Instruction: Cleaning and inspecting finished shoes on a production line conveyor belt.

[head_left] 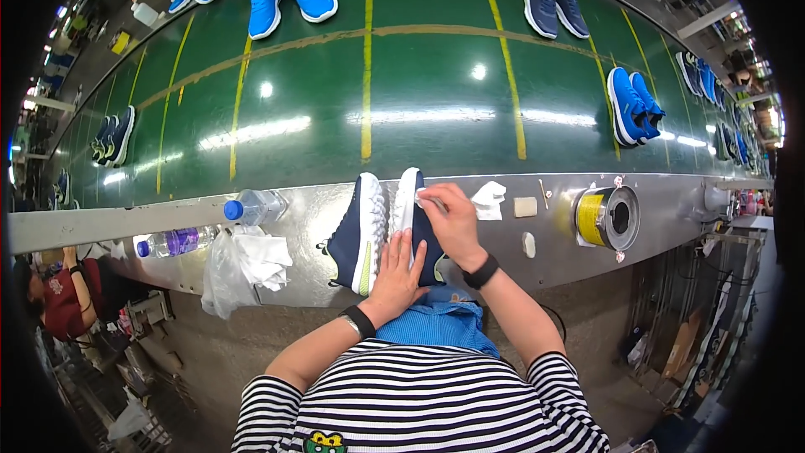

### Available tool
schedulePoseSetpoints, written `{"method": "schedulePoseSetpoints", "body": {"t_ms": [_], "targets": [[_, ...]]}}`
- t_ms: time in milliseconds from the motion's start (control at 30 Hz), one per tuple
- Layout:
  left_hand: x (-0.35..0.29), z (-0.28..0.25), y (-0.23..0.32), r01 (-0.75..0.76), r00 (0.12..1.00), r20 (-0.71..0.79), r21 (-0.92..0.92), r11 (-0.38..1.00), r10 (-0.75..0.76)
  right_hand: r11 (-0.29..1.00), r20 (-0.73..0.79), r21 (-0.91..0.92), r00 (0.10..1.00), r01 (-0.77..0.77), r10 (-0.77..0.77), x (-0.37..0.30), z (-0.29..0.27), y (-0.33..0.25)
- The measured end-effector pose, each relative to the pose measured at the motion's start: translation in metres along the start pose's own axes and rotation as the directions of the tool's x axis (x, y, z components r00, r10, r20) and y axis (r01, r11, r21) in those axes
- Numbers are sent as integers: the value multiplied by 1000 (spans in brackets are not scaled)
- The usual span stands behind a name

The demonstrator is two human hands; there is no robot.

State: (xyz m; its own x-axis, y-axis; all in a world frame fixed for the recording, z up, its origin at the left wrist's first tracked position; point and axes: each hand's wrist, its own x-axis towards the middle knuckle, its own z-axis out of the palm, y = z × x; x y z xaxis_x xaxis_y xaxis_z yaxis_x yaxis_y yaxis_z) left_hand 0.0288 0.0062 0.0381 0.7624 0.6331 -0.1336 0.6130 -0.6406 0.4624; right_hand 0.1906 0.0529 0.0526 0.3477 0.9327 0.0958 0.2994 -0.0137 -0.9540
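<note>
Resting the left hand [397,275] flat, with fingers straight and unclenched, on the navy shoe [428,245] — tipped on its side on the metal ledge [501,245], beside its matching mate [345,242]. Pinching a small white scrap [418,196] in the right hand [453,222] — up against the pale sole [404,204].

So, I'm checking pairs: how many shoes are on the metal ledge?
2: one shoe left of the left hand, another shoe partly covered by that hand and the right hand. Others far off may be hidden.
</note>
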Motion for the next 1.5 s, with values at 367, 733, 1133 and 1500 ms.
{"method": "schedulePoseSetpoints", "body": {"t_ms": [367,733,1133,1500], "targets": [[1,2,-12,-48,999,-4,-86,995,48,979,140,-186,988,83,-57,23,17,9],[3,2,-10,-42,999,22,-128,991,45,994,109,-113,994,-3,16,31,16,16],[5,0,-5,-33,999,13,-143,989,35,971,90,-237,994,-35,58,49,12,20],[5,1,-8,-42,998,33,-61,997,44,959,139,-283,990,21,19,60,15,27]]}}
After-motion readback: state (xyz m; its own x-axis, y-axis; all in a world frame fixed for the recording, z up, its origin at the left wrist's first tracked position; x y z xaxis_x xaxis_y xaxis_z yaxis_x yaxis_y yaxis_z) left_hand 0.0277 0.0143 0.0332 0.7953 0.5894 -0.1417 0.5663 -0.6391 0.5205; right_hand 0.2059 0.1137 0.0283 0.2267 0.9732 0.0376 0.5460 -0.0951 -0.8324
